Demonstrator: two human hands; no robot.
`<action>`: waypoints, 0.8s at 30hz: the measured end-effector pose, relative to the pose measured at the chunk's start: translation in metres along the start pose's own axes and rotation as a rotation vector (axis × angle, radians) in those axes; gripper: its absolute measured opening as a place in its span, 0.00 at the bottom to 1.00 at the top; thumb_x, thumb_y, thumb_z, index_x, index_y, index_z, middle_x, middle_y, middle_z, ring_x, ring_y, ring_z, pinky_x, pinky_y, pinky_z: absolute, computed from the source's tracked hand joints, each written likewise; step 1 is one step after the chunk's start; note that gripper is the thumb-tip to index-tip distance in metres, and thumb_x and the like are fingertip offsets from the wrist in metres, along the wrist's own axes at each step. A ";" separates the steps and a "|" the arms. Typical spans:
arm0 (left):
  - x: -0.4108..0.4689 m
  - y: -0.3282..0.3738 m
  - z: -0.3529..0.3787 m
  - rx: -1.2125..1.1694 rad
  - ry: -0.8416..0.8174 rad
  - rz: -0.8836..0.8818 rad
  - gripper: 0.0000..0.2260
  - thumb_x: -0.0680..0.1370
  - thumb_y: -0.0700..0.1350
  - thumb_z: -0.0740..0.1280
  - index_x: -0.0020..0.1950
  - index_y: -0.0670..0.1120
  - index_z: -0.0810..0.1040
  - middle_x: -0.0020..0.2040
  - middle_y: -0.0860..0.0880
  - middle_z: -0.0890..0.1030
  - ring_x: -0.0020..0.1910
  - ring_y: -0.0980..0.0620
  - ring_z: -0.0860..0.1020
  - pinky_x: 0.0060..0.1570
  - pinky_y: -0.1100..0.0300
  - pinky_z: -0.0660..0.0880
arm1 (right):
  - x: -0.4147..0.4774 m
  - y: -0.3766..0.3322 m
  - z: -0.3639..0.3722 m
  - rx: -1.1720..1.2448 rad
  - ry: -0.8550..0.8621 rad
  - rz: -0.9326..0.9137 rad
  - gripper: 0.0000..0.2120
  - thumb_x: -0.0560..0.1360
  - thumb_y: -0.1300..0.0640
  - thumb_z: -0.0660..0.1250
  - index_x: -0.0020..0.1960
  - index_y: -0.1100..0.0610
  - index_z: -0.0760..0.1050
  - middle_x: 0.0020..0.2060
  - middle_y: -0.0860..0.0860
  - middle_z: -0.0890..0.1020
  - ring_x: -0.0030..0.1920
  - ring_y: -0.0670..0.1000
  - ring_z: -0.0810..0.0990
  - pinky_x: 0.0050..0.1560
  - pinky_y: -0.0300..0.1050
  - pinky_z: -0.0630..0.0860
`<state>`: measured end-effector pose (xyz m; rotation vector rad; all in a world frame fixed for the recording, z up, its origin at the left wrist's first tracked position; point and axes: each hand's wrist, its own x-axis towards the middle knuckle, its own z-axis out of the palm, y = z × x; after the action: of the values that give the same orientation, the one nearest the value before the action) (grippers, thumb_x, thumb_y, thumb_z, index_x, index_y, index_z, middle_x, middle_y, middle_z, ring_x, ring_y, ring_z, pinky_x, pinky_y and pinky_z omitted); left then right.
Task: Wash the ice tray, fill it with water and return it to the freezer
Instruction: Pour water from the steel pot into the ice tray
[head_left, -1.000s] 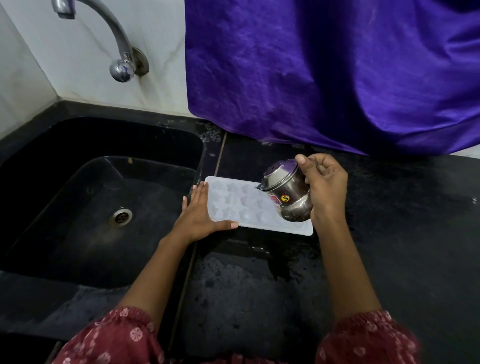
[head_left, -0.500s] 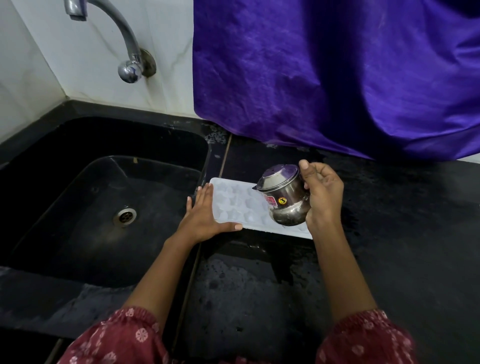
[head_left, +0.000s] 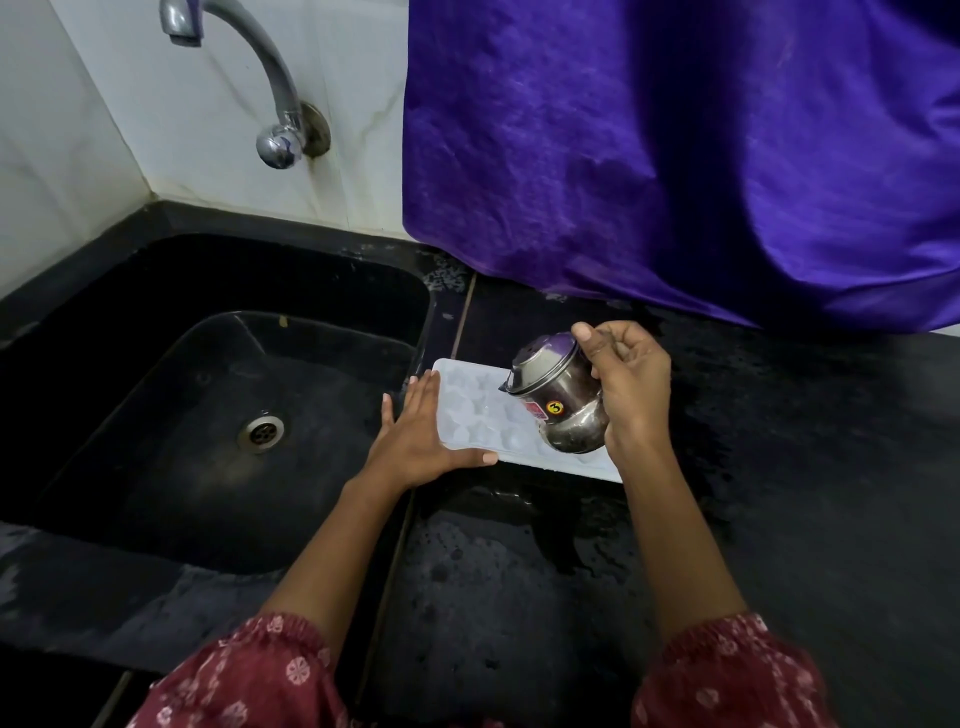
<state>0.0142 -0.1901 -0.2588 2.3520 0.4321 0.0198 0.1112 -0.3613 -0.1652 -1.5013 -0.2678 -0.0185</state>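
Ice tray (head_left: 480, 415) flat on black counter (head_left: 779, 493) beside sink (head_left: 208, 415), left hand (head_left: 415, 436) flat against its near-left corner, fingers straight, right hand (head_left: 631, 384) gripping tilted steel pot (head_left: 558, 397) above tray.

The white ice tray (head_left: 475, 413) lies flat on the wet black surface (head_left: 779, 467), its left end at the surface's sink-side edge.

Left hand (head_left: 421, 441) flat, fingers straight and together, thumb spread along the near edge of the tray (head_left: 467, 405), palm against its left end; right hand (head_left: 631, 384) raised, fingers curled round a tilted pot (head_left: 561, 400); both forearms extended forward.
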 end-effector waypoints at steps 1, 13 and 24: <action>0.000 0.000 0.000 0.002 -0.001 -0.001 0.57 0.62 0.68 0.70 0.76 0.48 0.38 0.77 0.52 0.41 0.73 0.60 0.36 0.68 0.53 0.29 | 0.000 0.000 0.001 -0.005 -0.002 -0.004 0.09 0.69 0.55 0.73 0.35 0.52 0.72 0.22 0.39 0.75 0.25 0.38 0.71 0.31 0.28 0.69; 0.000 0.001 0.000 0.010 0.001 0.002 0.57 0.62 0.69 0.69 0.76 0.47 0.38 0.77 0.52 0.41 0.73 0.59 0.36 0.67 0.54 0.29 | -0.001 -0.007 0.004 0.009 -0.009 -0.032 0.09 0.69 0.55 0.73 0.36 0.53 0.72 0.22 0.39 0.75 0.25 0.37 0.71 0.30 0.28 0.68; -0.002 -0.001 0.001 0.018 0.041 0.011 0.56 0.61 0.70 0.68 0.76 0.48 0.40 0.78 0.53 0.44 0.73 0.60 0.37 0.67 0.54 0.28 | 0.000 0.000 0.000 0.109 0.039 0.069 0.09 0.71 0.55 0.71 0.35 0.54 0.72 0.20 0.41 0.71 0.27 0.41 0.67 0.33 0.32 0.69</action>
<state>0.0124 -0.1910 -0.2599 2.3752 0.4403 0.0696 0.1108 -0.3613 -0.1648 -1.3996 -0.1829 0.0216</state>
